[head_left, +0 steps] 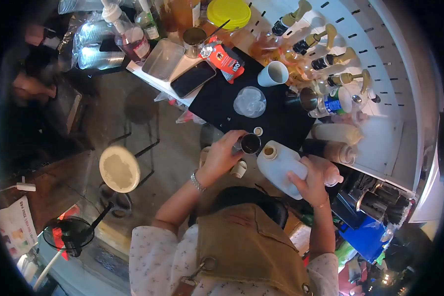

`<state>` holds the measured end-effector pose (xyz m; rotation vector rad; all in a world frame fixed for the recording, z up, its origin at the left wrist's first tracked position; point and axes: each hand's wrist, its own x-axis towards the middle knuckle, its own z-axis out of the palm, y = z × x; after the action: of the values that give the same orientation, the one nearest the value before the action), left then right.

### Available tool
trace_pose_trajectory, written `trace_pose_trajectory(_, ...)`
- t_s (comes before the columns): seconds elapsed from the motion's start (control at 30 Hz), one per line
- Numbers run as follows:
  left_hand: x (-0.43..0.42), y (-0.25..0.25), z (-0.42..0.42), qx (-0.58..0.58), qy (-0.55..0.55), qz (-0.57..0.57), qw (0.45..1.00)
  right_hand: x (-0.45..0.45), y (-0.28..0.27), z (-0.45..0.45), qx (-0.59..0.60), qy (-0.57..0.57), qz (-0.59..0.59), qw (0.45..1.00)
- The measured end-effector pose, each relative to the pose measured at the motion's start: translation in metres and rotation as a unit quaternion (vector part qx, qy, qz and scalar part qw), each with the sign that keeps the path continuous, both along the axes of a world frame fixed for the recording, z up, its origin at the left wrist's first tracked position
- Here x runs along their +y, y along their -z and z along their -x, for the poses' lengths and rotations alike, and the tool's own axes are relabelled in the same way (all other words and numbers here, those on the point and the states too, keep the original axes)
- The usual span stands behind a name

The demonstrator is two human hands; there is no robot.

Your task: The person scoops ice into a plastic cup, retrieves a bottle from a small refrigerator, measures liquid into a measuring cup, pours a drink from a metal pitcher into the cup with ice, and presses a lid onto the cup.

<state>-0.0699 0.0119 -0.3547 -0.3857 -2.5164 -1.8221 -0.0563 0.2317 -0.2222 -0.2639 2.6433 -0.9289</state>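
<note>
The person's right hand (309, 181) grips a jug (283, 170), the thumb pressed along its side; whether the fingers meet behind it cannot be told. The jug is tilted over the near edge of the black mat (217, 103), its uncapped mouth beside a small cup (250, 143). The left hand (224, 157) pinches that cup, which holds something dark, its fingers curled on the near side. Just beyond lies a white cap (258, 131). To the right are squeeze bottles, a pale one (336, 133) and one with dark brown contents (328, 151). Farther in on the mat stands a clear cup (249, 102) holding what looks like ice, and past it a paper cup (273, 74). A clear tub (164, 59) sits near a phone (193, 80). Pump bottles (301, 68) with amber liquid line the back, near a yellow-lidded jar (228, 14).
</note>
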Motion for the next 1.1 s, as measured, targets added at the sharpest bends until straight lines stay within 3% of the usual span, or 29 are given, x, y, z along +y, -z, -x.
trace_pose_trajectory(0.37, -0.008, 0.031, 0.051, -0.021, -0.127, 0.004, 0.992, 0.021, 0.020, -0.005, 0.086, 0.070, 0.033, 0.993)
trace_pose_trajectory(0.5, -0.010, 0.038, 0.071, 0.005, -0.125, 0.024, 0.992, 0.029, 0.025, -0.007, 0.057, 0.092, 0.037, 0.993)
trace_pose_trajectory(0.57, -0.011, 0.035, 0.080, 0.048, -0.112, 0.089, 0.989, 0.031, 0.024, -0.008, 0.052, 0.107, 0.042, 0.992)
trace_pose_trajectory(0.77, -0.006, 0.034, 0.098, 0.052, -0.074, 0.196, 0.976, 0.035, 0.024, -0.010, 0.121, 0.092, 0.018, 0.988)
trace_pose_trajectory(1.1, -0.010, 0.032, 0.112, 0.094, -0.018, 0.308, 0.946, 0.038, 0.027, -0.013, 0.083, 0.119, 0.031, 0.989)
